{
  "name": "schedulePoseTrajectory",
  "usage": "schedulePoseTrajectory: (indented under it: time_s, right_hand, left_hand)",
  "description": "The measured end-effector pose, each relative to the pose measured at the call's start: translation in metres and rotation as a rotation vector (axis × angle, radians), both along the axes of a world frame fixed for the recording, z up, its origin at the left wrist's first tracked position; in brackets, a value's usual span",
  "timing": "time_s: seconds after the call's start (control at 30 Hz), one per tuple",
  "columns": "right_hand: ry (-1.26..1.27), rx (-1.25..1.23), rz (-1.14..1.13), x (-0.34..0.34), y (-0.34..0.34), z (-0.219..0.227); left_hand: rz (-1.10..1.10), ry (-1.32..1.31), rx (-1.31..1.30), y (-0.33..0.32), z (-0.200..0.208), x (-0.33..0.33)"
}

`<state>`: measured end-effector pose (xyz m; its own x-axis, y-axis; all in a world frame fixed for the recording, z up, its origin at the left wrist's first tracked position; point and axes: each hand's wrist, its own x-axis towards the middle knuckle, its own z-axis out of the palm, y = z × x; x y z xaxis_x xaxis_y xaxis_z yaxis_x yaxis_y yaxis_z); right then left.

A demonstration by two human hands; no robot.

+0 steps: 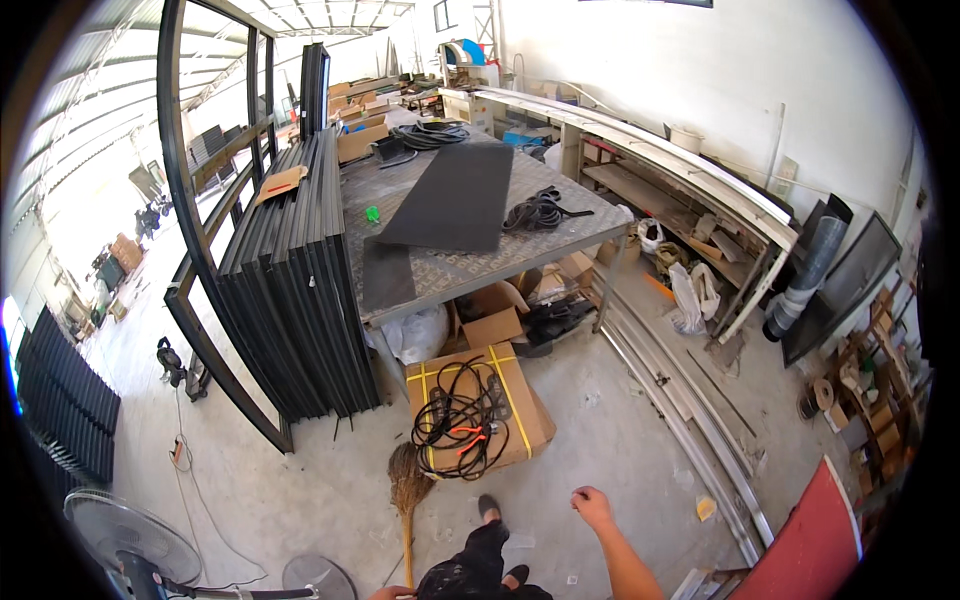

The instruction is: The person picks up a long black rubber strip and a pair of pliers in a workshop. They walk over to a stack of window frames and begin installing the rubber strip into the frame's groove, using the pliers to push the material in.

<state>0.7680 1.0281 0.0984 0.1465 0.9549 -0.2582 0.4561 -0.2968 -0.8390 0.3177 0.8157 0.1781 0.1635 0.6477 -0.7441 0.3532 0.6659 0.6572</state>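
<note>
Cropping mostly hid the left hand [391,593] beside a bristly tan straw broom [408,494], couldn't tell its grip; bare right hand [592,504] was loosely closed.

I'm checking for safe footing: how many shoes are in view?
2. One dark shoe is ahead, between the broom and the right hand; the other shoe is farther back, near the picture's lower edge. More may be hidden.

This is a workshop: around a metal-topped work table [560,232], dark frames [300,290] stand stacked to its left, long metal profiles [690,412] lie on the concrete floor [590,425] to its right, and roof trusses [340,14] span beyond it.
</note>
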Motion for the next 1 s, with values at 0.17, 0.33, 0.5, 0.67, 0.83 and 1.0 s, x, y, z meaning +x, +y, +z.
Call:
schedulePoseTrajectory:
  time_s: [0.17,0.33,0.5,0.67,0.83,1.0]
  right_hand:
    - [-0.116,-0.129,0.303,-0.001,0.050,-0.063]
    - [0.050,-0.433,0.497,-0.005,0.085,-0.014]
    - [-0.272,-0.460,0.458,0.028,0.137,-0.025]
    - [0.092,-0.482,0.269,0.025,0.202,-0.036]
    - [-0.119,-0.439,0.683,0.018,0.299,-0.029]
    - [-0.297,-0.205,0.830,0.020,0.405,-0.031]
  left_hand:
    - [-0.033,-0.053,0.187,0.125,-0.004,0.037]
    - [0.050,-0.231,-0.002,0.211,-0.088,0.042]
    - [-0.157,-0.104,0.461,0.276,-0.074,0.054]
    - [-0.508,0.446,0.541,0.331,-0.005,0.073]
    - [-0.399,0.560,0.968,0.352,0.021,0.100]
    - [-0.118,0.605,0.888,0.398,0.035,0.161]
